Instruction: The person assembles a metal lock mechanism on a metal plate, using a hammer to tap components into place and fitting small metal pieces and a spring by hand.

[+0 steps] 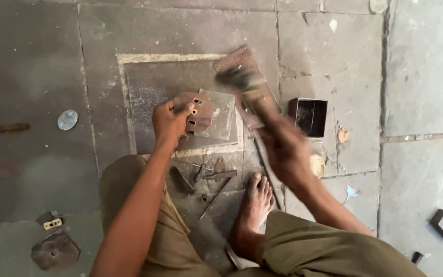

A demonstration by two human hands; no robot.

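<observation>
My left hand grips a small rusty metal plate with square holes, holding it down on a thicker steel block that lies on a large flat steel plate set in the floor. My right hand is blurred with motion and grips the handle of a hammer, whose dark head is raised above and right of the small plate. I squat on the floor, my bare foot just below the work.
An open square metal box stands right of the block. A long rusty strip lies behind the hammer. Small tools and scraps lie by my foot. A hexagonal plate and a round shiny disc lie left.
</observation>
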